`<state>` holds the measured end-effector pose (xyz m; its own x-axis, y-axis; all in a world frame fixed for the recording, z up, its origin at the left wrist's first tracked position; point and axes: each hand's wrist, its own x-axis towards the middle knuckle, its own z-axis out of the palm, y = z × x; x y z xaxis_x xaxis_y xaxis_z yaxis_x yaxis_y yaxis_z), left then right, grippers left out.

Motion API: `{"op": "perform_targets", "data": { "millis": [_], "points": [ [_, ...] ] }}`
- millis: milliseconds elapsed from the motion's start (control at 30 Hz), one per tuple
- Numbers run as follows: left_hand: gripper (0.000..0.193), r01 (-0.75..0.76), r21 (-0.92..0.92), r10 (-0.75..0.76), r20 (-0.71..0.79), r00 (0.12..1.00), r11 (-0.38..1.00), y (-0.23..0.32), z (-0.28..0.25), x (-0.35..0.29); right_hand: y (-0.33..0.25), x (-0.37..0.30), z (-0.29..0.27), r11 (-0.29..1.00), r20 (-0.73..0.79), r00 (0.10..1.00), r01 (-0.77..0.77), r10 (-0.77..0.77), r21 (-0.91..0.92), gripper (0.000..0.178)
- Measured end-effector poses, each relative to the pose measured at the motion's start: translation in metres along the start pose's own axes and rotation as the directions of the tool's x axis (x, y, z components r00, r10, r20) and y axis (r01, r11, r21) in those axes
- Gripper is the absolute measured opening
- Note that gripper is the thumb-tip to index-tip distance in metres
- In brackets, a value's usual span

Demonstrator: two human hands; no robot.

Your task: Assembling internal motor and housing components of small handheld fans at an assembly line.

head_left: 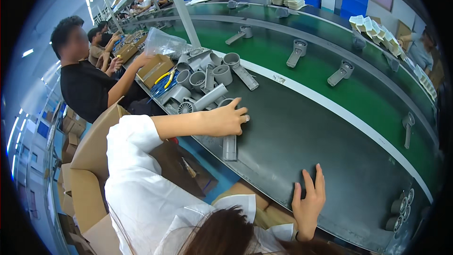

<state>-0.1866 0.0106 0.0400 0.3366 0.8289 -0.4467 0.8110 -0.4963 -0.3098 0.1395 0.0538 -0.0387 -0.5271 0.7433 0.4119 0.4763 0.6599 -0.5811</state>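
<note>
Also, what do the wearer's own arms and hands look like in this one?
The left hand and right hand are both ungloved. A loose, plain white sleeve ends around the left elbow, leaving that forearm bare. Anything worn at the right wrist is too unclear to tell.

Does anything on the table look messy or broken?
The heap of grey parts beside the left hand looks messy: they lie jumbled, pointing every way, while those on the green belt lie apart. I can't see anything clearly broken or spilled.
</note>
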Motion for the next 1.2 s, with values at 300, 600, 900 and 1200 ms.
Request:
{"op": "perform_targets", "data": {
  "millis": [300,600,900,1200],
  "points": [
    [0.011,-0.480,0.351,0.581,-0.636,0.508,0.804,0.051,-0.031,0.075,0.005,-0.001,-0.014,0.988,-0.019,0.995,-0.094,0.097,0.126,0.035],
    [0.033,-0.615,-0.323,0.265,-0.691,0.673,0.719,0.066,-0.055,0.072,0.045,-0.023,-0.053,0.955,-0.306,0.912,-0.295,0.271,-0.034,0.032],
    [0.057,-0.407,-0.571,-0.069,-0.635,0.769,0.713,0.094,-0.030,0.080,0.097,-0.027,-0.122,0.886,-0.720,0.677,-0.415,0.150,-0.205,0.028],
    [0.078,-0.278,-0.609,-0.273,-0.655,0.705,0.743,0.091,-0.023,0.076,0.171,-0.026,-0.193,0.454,-0.773,0.617,-0.737,0.150,-0.501,0.060]
  ]
}}
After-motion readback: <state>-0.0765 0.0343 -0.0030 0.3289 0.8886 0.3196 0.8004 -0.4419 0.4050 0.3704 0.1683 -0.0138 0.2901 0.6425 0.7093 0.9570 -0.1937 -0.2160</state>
